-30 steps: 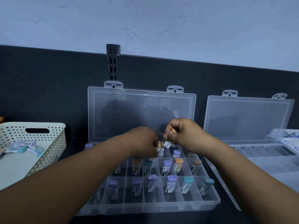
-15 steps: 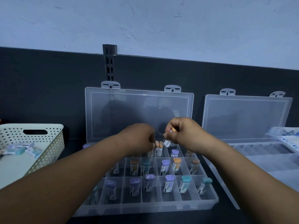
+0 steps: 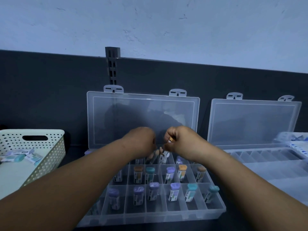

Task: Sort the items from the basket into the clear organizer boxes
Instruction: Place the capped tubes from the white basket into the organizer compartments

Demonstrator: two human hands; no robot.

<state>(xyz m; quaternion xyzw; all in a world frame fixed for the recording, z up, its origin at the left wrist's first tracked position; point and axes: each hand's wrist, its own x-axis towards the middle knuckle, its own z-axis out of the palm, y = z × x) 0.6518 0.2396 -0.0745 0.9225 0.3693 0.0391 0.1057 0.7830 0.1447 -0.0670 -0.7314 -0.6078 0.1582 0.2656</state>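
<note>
Over the far row of the clear plastic compartment organizer box (image 3: 150,219), at the middle of the scene, I have both hands close together. The coming move turns on how the small orange-capped labelled vial (image 3: 171,140) sits in my right hand (image 3: 183,142). That hand's thumb and curled fingers pinch the vial near its cap. Its long axis stands steep, with the cap up and leaning a little right and the white labelled end pointing down and left at the far-row cells just beneath. My left hand (image 3: 141,142) is just to the left, back toward the camera, fingers curled down among the standing vials (image 3: 162,158) in that row. I cannot tell whether they grip one or only steady it, because the back of the hand hides the tips. I judge the next move to be a short drop along the vial's own axis into a cell below, taking care not to knock its neighbours. A few loose capped vials (image 3: 18,158) lie in the white perforated plastic basket (image 3: 50,164) at the left. The second clear organizer box (image 3: 253,122) stands open at the right, well apart.
</note>
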